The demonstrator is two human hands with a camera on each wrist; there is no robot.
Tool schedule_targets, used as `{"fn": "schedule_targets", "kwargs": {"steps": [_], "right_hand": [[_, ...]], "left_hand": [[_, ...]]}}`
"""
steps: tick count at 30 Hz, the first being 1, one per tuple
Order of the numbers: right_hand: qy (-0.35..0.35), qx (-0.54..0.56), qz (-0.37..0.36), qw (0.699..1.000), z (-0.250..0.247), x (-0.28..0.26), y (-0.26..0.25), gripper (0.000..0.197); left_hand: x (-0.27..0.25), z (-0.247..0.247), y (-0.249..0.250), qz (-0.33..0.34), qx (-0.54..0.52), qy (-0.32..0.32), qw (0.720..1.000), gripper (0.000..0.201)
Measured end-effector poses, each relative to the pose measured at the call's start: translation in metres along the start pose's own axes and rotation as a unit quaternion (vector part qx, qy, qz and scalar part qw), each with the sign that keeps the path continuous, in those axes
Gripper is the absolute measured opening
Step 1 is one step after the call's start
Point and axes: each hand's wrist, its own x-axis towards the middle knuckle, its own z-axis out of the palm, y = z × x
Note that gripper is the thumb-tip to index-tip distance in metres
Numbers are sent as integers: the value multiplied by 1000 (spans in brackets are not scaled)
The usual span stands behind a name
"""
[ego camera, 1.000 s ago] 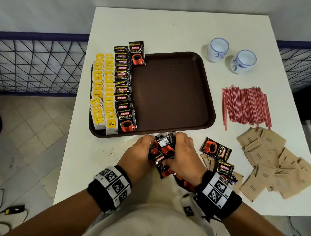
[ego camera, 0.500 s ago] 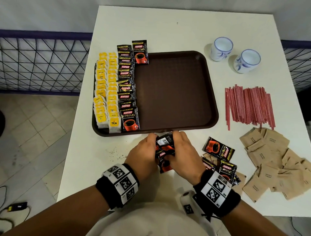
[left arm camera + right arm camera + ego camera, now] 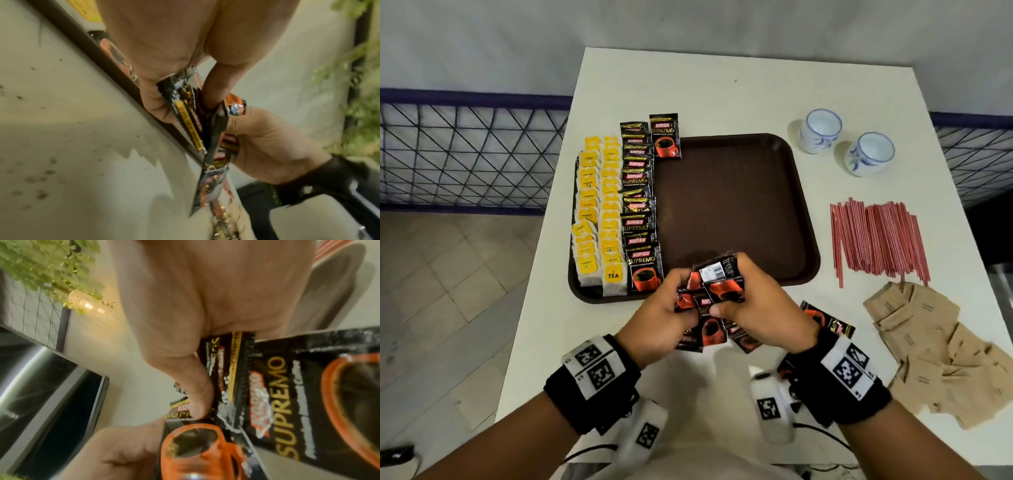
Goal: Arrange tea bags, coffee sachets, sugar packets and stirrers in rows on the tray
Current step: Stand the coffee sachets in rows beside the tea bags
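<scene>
A bunch of black-and-red foil coffee sachets (image 3: 717, 289) is gripped between the left hand (image 3: 664, 318) and the right hand (image 3: 763, 311), fingers curled round it, just before the near rim of the brown plastic tray (image 3: 736, 205).

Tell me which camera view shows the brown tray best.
The head view: the whole brown tray shows there, with tea bags and coffee sachets in rows along its left side. The left wrist view shows only a strip of its rim. In the right wrist view I cannot identify it.
</scene>
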Motion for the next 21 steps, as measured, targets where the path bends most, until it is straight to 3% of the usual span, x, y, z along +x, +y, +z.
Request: {"fn": "schedule_targets", "kwargs": {"steps": [2, 4, 6, 8, 11, 15, 19, 21], "right_hand": [[-10, 10, 9, 1000, -3, 7, -9, 49], [-16, 28, 30, 999, -3, 14, -18, 47], [-21, 49, 48, 997, -1, 20, -27, 48], [-21, 56, 49, 997, 2, 24, -34, 49], [-31, 49, 43, 997, 5, 31, -42, 49], [-68, 26, 40, 997, 6, 33, -47, 54], [-11, 72, 75, 995, 6, 33, -35, 64], [-5, 68, 76, 995, 7, 32, -29, 53]], "left_hand": [[3, -1, 6, -44, -146, 8, 988, 48], [5, -5, 11, -71, -280, 6, 957, 43], [6, -11, 16, -79, -345, -13, 935, 41], [9, -16, 17, -57, -304, -8, 951, 44], [17, -21, 12, 0, -211, 59, 976, 56], [22, -24, 9, 20, -192, 93, 977, 32], [22, -30, 9, 18, -218, 85, 972, 26], [23, -33, 9, 11, -244, 79, 967, 25]]}}
